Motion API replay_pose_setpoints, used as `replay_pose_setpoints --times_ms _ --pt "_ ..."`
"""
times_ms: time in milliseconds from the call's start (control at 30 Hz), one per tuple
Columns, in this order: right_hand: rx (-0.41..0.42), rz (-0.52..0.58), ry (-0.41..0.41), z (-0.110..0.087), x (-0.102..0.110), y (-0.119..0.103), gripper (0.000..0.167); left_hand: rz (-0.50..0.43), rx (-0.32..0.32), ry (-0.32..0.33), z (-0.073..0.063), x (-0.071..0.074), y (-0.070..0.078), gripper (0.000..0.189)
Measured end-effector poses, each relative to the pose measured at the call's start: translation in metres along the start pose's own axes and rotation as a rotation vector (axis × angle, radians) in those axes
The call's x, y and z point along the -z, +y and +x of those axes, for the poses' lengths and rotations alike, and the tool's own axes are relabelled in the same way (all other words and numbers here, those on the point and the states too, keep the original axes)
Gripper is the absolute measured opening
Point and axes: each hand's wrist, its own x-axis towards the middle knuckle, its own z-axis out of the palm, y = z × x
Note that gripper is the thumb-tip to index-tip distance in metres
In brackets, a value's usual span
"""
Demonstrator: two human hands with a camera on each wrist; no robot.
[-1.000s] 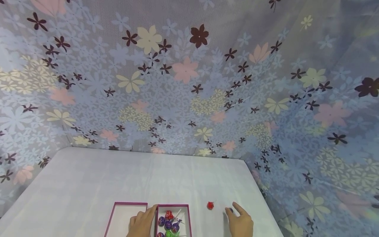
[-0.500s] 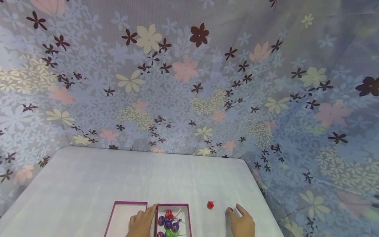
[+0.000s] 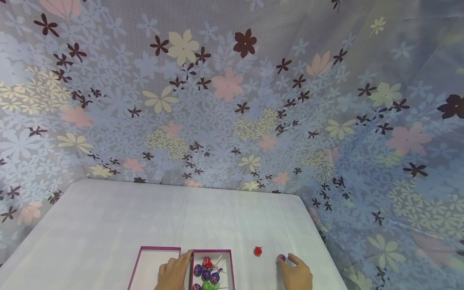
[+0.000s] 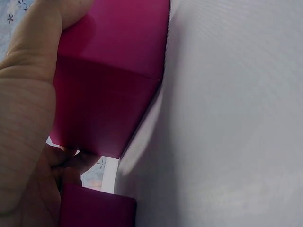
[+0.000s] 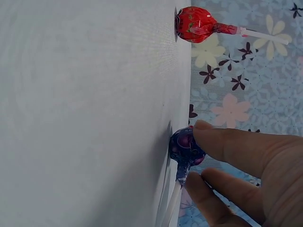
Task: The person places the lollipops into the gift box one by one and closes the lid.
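My left hand [image 3: 175, 272] is between two shallow magenta-rimmed boxes and holds the right box [image 3: 232, 268] by its left side. Its index fingertip is at that box's far left corner; in the left wrist view, the thumb lies against the magenta wall [image 4: 113, 42]. Inside the box are several wrapped lollipops: purple [image 3: 206, 275], red [image 3: 207, 262] and green [image 3: 207, 285]. My right hand [image 3: 296, 274] is at a purple lollipop [image 5: 185, 147] on the table, its thumb touching the candy. Other fingertips are by the stick's wrapped neck; whether they touch cannot be told.
A red lollipop [image 5: 195, 24] is on the table between the right box and my right hand, its stick pointing up. The left box [image 3: 159, 248] has a bare white floor where visible. Flower-printed cloth [image 3: 228, 121] surrounds the white table [image 3: 163, 213].
My right hand has shifted slightly, and more of the purple lollipop shows beside the thumb. The left hand, boxes and red lollipop stay where they were.
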Motion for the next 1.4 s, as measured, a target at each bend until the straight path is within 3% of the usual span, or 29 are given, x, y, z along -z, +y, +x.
replay_pose_setpoints --times_ms 600,1000,1200,1400 --pt "-0.017 -0.036 -0.034 0.002 -0.002 0.0 0.054 0.032 0.003 -0.015 0.0 0.001 -0.001 0.122" --pt "0.023 -0.033 -0.032 0.005 -0.003 0.003 0.053 0.002 -0.019 0.032 -0.001 -0.001 0.0 0.119" --pt "0.045 -0.065 -0.031 0.005 -0.004 0.003 0.053 -0.009 -0.005 0.015 -0.002 -0.002 0.0 0.119" --pt "0.002 -0.061 -0.027 0.006 -0.007 0.0 0.047 -0.019 -0.001 -0.004 -0.001 -0.001 -0.001 0.121"
